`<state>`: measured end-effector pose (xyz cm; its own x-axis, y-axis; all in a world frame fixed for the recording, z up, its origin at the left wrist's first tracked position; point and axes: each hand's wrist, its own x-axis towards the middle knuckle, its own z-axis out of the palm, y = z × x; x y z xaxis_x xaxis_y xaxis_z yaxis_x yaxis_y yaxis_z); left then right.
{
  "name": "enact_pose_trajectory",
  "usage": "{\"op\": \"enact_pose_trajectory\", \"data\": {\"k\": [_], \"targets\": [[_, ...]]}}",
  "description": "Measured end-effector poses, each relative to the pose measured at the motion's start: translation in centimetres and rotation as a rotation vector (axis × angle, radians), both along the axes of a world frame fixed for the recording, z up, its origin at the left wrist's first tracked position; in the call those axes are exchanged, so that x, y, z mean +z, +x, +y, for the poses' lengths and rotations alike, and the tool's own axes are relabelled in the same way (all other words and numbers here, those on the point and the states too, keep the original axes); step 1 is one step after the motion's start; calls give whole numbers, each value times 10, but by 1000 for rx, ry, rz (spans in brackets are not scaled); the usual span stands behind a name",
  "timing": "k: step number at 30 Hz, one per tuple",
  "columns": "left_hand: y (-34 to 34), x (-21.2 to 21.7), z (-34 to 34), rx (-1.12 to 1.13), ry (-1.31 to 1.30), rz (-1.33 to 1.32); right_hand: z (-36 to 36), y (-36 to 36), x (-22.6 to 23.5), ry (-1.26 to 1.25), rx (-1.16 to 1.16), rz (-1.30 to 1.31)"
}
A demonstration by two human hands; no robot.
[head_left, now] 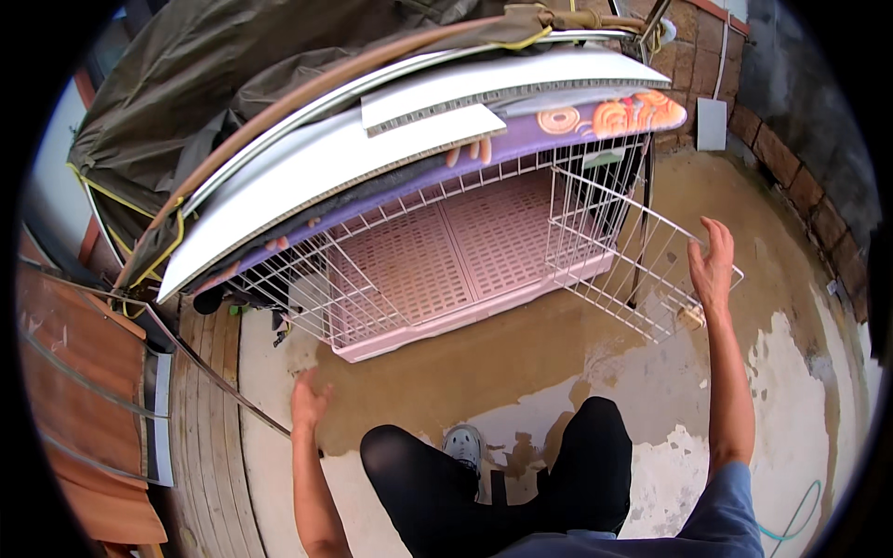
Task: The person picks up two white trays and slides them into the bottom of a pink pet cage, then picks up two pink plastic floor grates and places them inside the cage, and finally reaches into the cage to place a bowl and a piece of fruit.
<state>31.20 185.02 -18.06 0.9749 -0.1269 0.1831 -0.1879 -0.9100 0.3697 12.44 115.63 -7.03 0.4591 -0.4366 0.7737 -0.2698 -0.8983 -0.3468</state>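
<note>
In front of me stands a wire pet cage with a pink slatted plastic floor tray [409, 270]. Its front is open, and a white wire door [628, 256] swings out to the right. My right hand [713, 268] is at that door's outer edge with fingers stretched, apparently touching it; the exact contact is hard to make out. Near the door's lower corner is a small tan piece [690, 317]. On the left, another white wire panel [358, 279] angles at the cage opening. My left hand [310, 402] hovers below the cage's left front corner, fingers apart and holding nothing.
White boards [521, 79] and a purple patterned cover lie on the cage, under a dark tarp [167, 93]. Wooden planks [209, 428] and an orange-brown sheet [88, 418] are at left. The concrete floor [446, 372] is wet. A green hose [795, 530] lies at lower right.
</note>
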Motion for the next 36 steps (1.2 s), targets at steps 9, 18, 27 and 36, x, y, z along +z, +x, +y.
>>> {"op": "enact_pose_trajectory", "data": {"k": [9,18,27,36], "targets": [[17,80,-81,-148,-56,-62,0,58,-1,85,154,453],[70,27,-63,-10,387,412,35,59,-10,-302,25,499],[48,25,-200,-50,373,380,-60,73,-68,-594,-50,530],[43,134,-318,-320,469,484,-52,76,-61,-530,11,503]]}}
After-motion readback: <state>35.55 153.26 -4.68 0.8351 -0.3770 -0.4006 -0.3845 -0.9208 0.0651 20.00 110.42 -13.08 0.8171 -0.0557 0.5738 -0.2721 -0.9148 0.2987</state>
